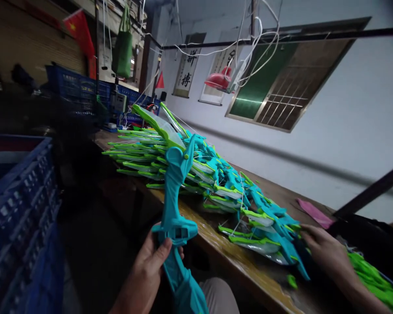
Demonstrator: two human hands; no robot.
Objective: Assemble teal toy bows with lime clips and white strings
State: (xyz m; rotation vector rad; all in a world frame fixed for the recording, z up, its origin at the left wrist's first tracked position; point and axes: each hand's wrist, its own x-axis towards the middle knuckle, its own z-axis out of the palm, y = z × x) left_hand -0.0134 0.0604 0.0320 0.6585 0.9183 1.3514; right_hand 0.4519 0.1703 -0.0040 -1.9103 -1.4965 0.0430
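Holding a teal bow-shaped frame (173,205) in front of the desk (245,267), you close your left hand (146,270), thumb over the front, around its middle, probably for balance and to leave both ends free. The pile of teal-and-green frames (222,172) runs lengthwise along the desk, apparently to keep it within reach. Your right forearm slants in from the lower right, its hand (327,253) low beside the pile's near end, fingertips too obscured to tell their grip.
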